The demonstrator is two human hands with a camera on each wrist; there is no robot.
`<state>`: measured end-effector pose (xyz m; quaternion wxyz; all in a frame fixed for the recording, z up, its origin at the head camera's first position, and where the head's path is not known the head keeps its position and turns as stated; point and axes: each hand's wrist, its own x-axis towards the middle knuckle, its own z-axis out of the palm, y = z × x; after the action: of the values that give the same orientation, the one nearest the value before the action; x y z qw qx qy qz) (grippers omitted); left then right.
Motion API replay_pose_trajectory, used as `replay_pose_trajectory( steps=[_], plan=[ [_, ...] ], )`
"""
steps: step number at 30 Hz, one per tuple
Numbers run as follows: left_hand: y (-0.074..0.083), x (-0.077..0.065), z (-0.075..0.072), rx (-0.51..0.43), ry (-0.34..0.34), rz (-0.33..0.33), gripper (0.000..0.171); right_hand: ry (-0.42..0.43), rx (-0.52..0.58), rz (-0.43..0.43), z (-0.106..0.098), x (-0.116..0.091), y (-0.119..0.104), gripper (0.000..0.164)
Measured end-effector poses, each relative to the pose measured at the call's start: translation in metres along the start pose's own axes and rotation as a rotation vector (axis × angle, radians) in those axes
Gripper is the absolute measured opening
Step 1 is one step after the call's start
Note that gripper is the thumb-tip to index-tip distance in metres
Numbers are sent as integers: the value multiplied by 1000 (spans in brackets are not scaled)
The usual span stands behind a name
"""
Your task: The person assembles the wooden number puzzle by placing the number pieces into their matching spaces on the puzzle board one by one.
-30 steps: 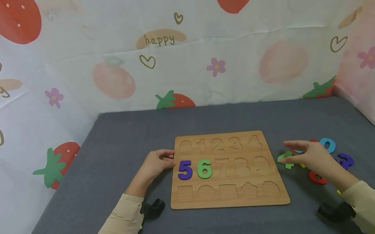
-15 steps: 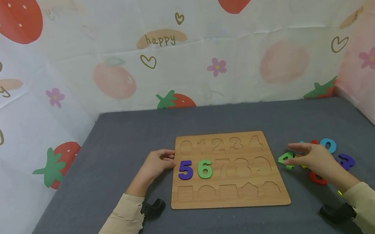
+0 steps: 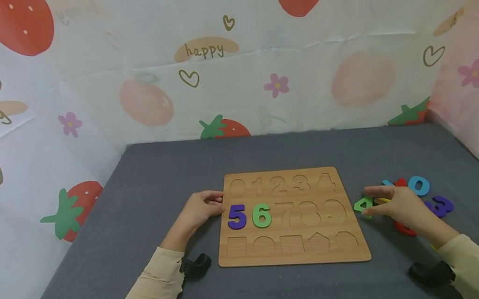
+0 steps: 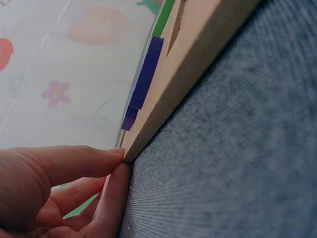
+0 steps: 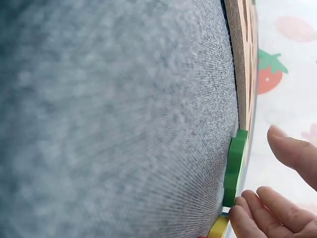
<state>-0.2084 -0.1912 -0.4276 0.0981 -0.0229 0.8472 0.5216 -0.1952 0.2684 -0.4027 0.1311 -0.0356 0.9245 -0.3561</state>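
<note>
A wooden number board (image 3: 294,253) lies on the grey cloth, with a purple 5 (image 3: 237,217) and a green 6 (image 3: 261,216) in its middle row. My left hand (image 3: 200,211) pinches the board's left edge between thumb and fingers, which the left wrist view shows close up. To the right of the board, my right hand (image 3: 400,207) hovers low over loose number pieces, thumb and fingers apart. Nearest to it is a green 4 (image 3: 363,204), just off the board's right edge; in the right wrist view the fingertips are close beside this 4 (image 5: 235,168), and contact is unclear.
Around the right hand lie a light blue 0 (image 3: 419,185), a purple 3 (image 3: 441,206), a red piece (image 3: 405,229) and a yellow piece (image 5: 219,227), partly hidden by the hand. Printed cloth (image 3: 303,107) rises behind the table (image 3: 173,164).
My right hand has dipped slightly toward the near side, and the green 4 has shifted a little left. The left hand keeps its place on the board's edge.
</note>
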Motion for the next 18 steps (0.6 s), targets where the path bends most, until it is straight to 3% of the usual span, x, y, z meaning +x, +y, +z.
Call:
replay_pose_trajectory(
  steps=[9,18],
  plan=[
    [-1,0,1,15,11,12,44,-33,-52,-54,0,-2,1,86],
    [1,1,2,7,14,-1,45,16,-129,-95,7,-1,-1,79]
  ],
)
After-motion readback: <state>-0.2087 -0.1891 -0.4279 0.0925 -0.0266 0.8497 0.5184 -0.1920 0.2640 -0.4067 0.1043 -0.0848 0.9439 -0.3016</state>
